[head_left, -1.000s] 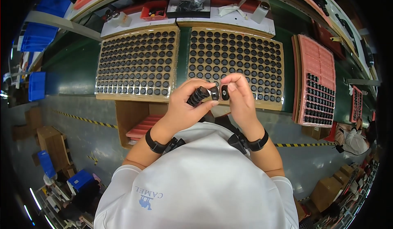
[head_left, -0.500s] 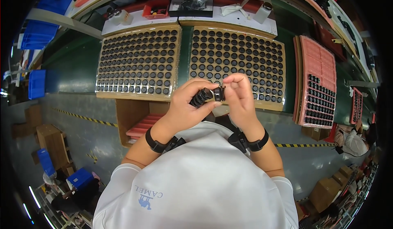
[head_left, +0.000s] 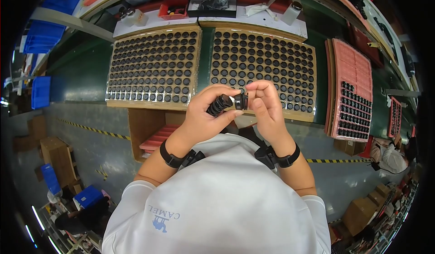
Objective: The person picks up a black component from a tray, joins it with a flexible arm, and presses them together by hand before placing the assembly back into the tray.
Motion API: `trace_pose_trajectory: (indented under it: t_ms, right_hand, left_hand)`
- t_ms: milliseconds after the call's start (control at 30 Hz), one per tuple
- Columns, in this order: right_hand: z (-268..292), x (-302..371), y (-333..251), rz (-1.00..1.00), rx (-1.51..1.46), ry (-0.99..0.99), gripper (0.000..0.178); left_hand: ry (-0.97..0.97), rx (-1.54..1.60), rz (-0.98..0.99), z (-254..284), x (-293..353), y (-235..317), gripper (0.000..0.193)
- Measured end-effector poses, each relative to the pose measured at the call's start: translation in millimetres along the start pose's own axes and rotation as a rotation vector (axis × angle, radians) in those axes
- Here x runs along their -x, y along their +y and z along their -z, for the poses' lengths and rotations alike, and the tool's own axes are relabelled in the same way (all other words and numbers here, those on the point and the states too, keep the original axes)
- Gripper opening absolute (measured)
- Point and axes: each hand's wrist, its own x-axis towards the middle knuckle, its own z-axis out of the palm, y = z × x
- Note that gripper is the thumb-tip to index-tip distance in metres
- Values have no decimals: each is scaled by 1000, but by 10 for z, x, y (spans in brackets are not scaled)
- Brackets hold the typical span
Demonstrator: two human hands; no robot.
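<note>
In my left hand (head_left: 201,113) a short stack of black ridged round parts (head_left: 218,105) lies against the palm. The thumb and forefinger of that same hand pinch a single black round cap-like part (head_left: 239,100), turned on edge. Just right of it is my right hand (head_left: 268,111), fingers bent and the thumb apart from them. Its forefinger tip is at the upper rim of the pinched part; whether it touches cannot be made out. Beyond both hands lies a right-hand tray (head_left: 206,79) with rows of similar black round parts.
Another full tray (head_left: 152,103) of black round parts lies on the left of the green bench (head_left: 81,81). Stacked pink trays (head_left: 355,65) stand at the right. Along the back are a red bin (head_left: 173,9), a black box (head_left: 212,13) and a clear bottle (head_left: 291,13).
My right thumb has drawn back from the pinched part, and the right fingers have opened slightly. My left hand, with its parts, has shifted a little to the left.
</note>
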Motion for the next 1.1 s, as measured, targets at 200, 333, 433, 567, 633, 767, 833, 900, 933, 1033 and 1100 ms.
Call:
trace_pose_trajectory:
  t_ms: [200, 333, 433, 567, 633, 767, 833, 900, 933, 1033, 1100]
  right_hand:
    - [35, 18, -49, 79, 411, -14, 19]
    - [50, 6, -49, 194, 511, -36, 19]
    - [75, -12, 13, 178, 544, -38, 21]
    - [248, -66, 422, -45, 287, 79, 22]
    - [436, -80, 756, -207, 471, 170, 19]
    - [708, 1, 1509, -402, 878, 91, 19]
    - [758, 25, 1793, -400, 933, 73, 19]
    - [727, 14, 1932, -380, 1045, 36, 19]
    - [722, 19, 1990, -382, 1042, 32, 19]
    - [691, 37, 2115, -263, 1294, 37, 22]
    - [668, 29, 2130, -254, 1311, 31, 22]
  left_hand:
    - [-13, 84, 141, 6, 14, 33, 35]
    - [-31, 157, 200, 15, 35, -49, 34]
    - [-31, 135, 176, 19, 10, -141, 30]
    - [-37, 269, 298, 149, 34, -380, 30]
    - [-42, 343, 365, 224, 101, -512, 35]
    - [-6, 641, 582, 314, 293, -847, 44]
    - [-17, 613, 742, 329, 414, -1066, 49]
    - [-14, 597, 824, 351, 480, -1120, 51]
    - [-6, 586, 857, 349, 515, -1143, 51]
    - [9, 564, 928, 342, 575, -1198, 49]
    - [14, 571, 948, 339, 577, -1214, 49]
